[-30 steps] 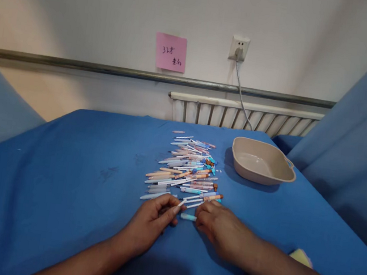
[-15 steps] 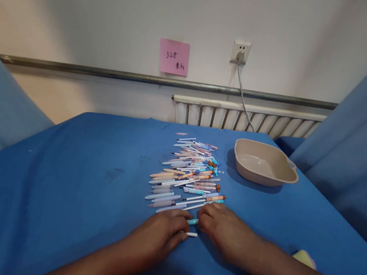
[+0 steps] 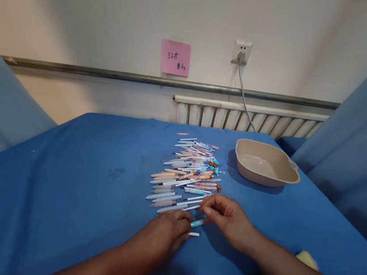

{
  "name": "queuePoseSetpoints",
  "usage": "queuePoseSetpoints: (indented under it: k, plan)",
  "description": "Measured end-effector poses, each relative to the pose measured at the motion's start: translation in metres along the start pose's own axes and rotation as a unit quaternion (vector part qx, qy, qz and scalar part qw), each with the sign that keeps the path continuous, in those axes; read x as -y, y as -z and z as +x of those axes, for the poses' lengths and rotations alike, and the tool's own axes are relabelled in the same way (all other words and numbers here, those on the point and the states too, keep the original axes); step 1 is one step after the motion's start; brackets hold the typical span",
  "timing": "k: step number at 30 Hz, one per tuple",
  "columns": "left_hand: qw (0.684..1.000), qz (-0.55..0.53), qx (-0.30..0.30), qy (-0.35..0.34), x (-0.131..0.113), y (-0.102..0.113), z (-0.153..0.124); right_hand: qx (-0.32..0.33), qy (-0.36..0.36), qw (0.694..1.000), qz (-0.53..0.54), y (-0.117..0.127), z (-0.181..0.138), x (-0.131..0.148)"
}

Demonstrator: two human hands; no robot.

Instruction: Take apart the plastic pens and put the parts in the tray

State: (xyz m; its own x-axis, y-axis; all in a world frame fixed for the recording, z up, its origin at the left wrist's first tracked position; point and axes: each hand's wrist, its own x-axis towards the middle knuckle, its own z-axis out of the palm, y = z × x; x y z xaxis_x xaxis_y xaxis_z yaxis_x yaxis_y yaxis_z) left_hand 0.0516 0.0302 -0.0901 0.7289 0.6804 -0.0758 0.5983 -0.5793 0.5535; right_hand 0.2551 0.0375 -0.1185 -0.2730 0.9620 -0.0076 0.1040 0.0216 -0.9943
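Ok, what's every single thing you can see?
Pen pieces: many, mixed colours, centre
Thin sticks: several, white, among them
Tub: one, beige, right of them
Cover: one, blue, underneath
Cloth: one, yellow, bottom right
Wall: one, whitish, behind
Note: one, pink, on wall
Socket: one, white, right of note
Cable: one, grey, from socket down
Rail: one, metallic grey, below note
Radiator: one, white, below rail
Curtains: two, blue, both sides
Left fingers: one hand, bare, at turquoise pen piece
Right fingers: one hand, bare, near its right end
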Motion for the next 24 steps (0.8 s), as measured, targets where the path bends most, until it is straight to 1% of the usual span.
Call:
queuePoseSetpoints:
  k: [2,3,6,8,11,14,17,19,21,22,24]
  plan:
    - [1.0,0.0,-0.002,-0.001,0.002,-0.001,0.0,-0.046,-0.007,0.997,-0.056,0.005,-0.001,-0.003]
    - [1.0,-0.001,-0.004,-0.002,0.002,-0.002,-0.001,-0.049,-0.02,0.995,-0.083,0.007,-0.001,-0.005]
    - [1.0,0.001,-0.007,0.002,0.003,-0.003,-0.001,-0.012,-0.059,0.991,-0.121,0.009,-0.004,-0.009]
    - [1.0,0.005,-0.007,0.007,0.002,-0.003,-0.001,0.002,-0.065,0.993,-0.1,0.007,-0.004,-0.01]
    - [1.0,0.011,-0.012,0.008,0.001,-0.002,0.0,-0.005,-0.057,0.998,-0.034,0.004,-0.003,-0.007]
    - [0.999,0.021,-0.027,-0.001,0.002,-0.004,0.0,-0.02,-0.015,1.0,0.01,0.001,-0.003,0.0]
    - [0.998,0.038,-0.038,-0.016,0.005,-0.007,-0.001,-0.016,0.027,0.999,0.041,-0.001,-0.006,0.009]
    - [0.997,0.042,-0.051,-0.039,0.007,-0.01,-0.001,-0.005,0.053,0.996,0.068,-0.001,-0.008,0.015]
    - [0.993,0.038,-0.081,-0.075,0.007,-0.011,-0.001,-0.005,0.085,0.993,0.088,-0.001,-0.01,0.019]
    - [0.99,0.037,-0.101,-0.093,0.007,-0.011,0.0,-0.011,0.104,0.991,0.08,0.0,-0.011,0.021]
    - [0.982,0.042,-0.138,-0.121,0.007,-0.011,0.0,-0.029,0.152,0.988,0.02,0.002,-0.012,0.024]
